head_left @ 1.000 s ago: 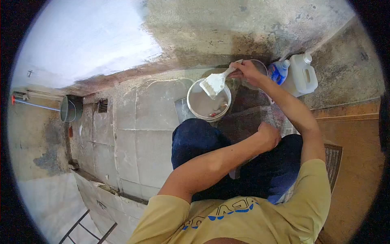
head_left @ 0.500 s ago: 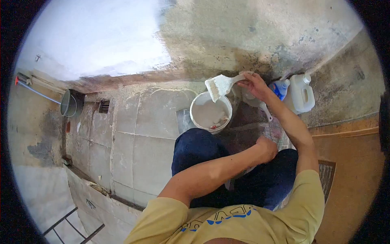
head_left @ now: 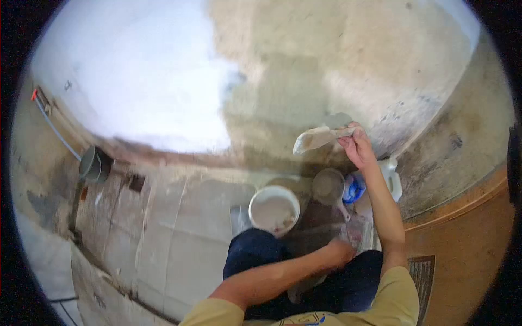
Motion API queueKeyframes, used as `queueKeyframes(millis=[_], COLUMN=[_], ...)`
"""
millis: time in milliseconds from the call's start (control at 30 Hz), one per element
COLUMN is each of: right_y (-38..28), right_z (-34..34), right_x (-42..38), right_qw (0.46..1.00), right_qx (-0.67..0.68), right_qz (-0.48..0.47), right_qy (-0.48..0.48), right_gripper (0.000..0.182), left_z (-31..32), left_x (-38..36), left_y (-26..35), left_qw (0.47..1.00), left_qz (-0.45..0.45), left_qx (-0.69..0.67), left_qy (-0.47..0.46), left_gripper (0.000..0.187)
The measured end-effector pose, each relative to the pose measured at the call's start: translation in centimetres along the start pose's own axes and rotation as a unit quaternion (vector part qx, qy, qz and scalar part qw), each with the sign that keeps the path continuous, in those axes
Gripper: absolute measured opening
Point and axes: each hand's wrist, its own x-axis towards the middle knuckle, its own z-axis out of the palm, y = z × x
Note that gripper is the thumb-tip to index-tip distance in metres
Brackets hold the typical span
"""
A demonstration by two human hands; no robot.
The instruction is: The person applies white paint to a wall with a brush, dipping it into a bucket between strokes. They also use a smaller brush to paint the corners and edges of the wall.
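Observation:
A wide paintbrush [head_left: 316, 138] with pale, paint-coated bristles is up in front of the wall, bristles pointing left. My right hand [head_left: 359, 146] is closed round its handle. Below and to the left, a white bucket [head_left: 297, 209] of greyish-white liquid stands on the floor, with reddish bits at its inner right side. My left hand [head_left: 341, 250] is curled into a fist by my right knee, blurred, its fingers turned away from view. Near the bucket lies a dipper [head_left: 328, 185] with a handle, beside a blue-labelled bottle [head_left: 354, 187].
White paint covers the left part of the wall [head_left: 136, 81]; the rest is bare and stained [head_left: 288, 81]. A white jug [head_left: 392, 179] stands in the right corner, partly behind my arm. At the far left are a dark bucket [head_left: 93, 165] and a blue hose [head_left: 54, 126].
My right hand has lifted the paintbrush from over the bucket up toward the wall, turning it more edge-on. The view has tilted up, showing more wall. My left hand stays by the knee.

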Motion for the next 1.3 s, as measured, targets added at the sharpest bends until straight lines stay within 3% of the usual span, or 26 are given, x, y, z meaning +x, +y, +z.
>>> queueKeyframes(millis=[100, 133, 267, 333, 467, 567, 633, 767, 833, 967, 1033, 1167, 1233, 1300], right_y=[-5.9, -7.6, -14.3, -16.8, -21.4, -25.3, -27.8, -31.9, -33.5, -36.2, -37.5, -38.9, -39.3, -39.3], right_z=[5.2, 6.9, 11.7, 14.5, 16.7, 16.2, 15.9, 15.8, 15.7, 14.6, 13.8, 12.7, 12.3, 12.2], right_x=[2.5, 3.3, 3.9, 4.4, 5.1, 5.7, 5.8, 4.6, 3.5, 2.0, 1.6, 1.7, 1.8, 2.3], right_qw=[0.989, 0.984, 0.946, 0.866, 0.787, 0.738, 0.722, 0.670, 0.578, 0.507, 0.372, 0.324, 0.266, 0.269], right_qx=[-0.068, -0.045, -0.147, -0.233, -0.271, -0.306, -0.314, -0.351, -0.437, -0.479, -0.594, -0.629, -0.664, -0.654], right_qz=[-0.123, -0.162, -0.250, -0.402, -0.510, -0.547, -0.563, -0.601, -0.630, -0.626, -0.586, -0.573, -0.557, -0.566], right_qy=[0.038, 0.059, 0.147, 0.182, 0.216, 0.252, 0.250, 0.259, 0.279, 0.347, 0.407, 0.414, 0.420, 0.424], right_gripper=[0.032, 0.033, 0.029, 0.025, 0.023, 0.024, 0.023, 0.020, 0.020, 0.020, 0.020, 0.020, 0.023, 0.024], left_z=[-0.8, -0.5, -1.8, -0.1, 0.8, 0.1, -0.8, -1.7, -3.2, -1.0, -0.4, -1.5, -1.1, -1.7], left_x=[-0.7, 0.1, -0.5, -0.5, -0.1, -0.4, 0.0, -0.9, -1.1, -0.7, -0.7, -0.8, -0.3, -0.2], left_y=[-0.3, -0.6, 0.1, -0.2, -0.6, -0.6, -0.7, -0.5, 0.3, -0.6, -1.2, -0.4, -0.7, -0.2], left_qw=[1.000, 0.998, 0.997, 0.994, 0.999, 0.998, 0.990, 0.996, 0.990, 0.995, 1.000, 0.999, 0.999, 0.998], left_qz=[-0.002, -0.011, -0.045, -0.003, -0.021, -0.022, -0.032, -0.010, -0.038, -0.047, 0.006, 0.017, -0.002, -0.009], left_qx=[0.001, 0.013, 0.003, -0.078, -0.041, -0.050, -0.054, -0.050, -0.032, -0.026, -0.012, 0.009, -0.008, 0.001], left_qy=[0.010, -0.062, -0.064, 0.075, 0.004, 0.006, -0.124, -0.072, -0.129, -0.081, -0.022, -0.037, -0.051, -0.068], left_gripper=[0.016, 0.016, 0.017, 0.012, 0.014, 0.024, 0.030, 0.030, 0.028, 0.029, 0.027, 0.025, 0.025, 0.024])
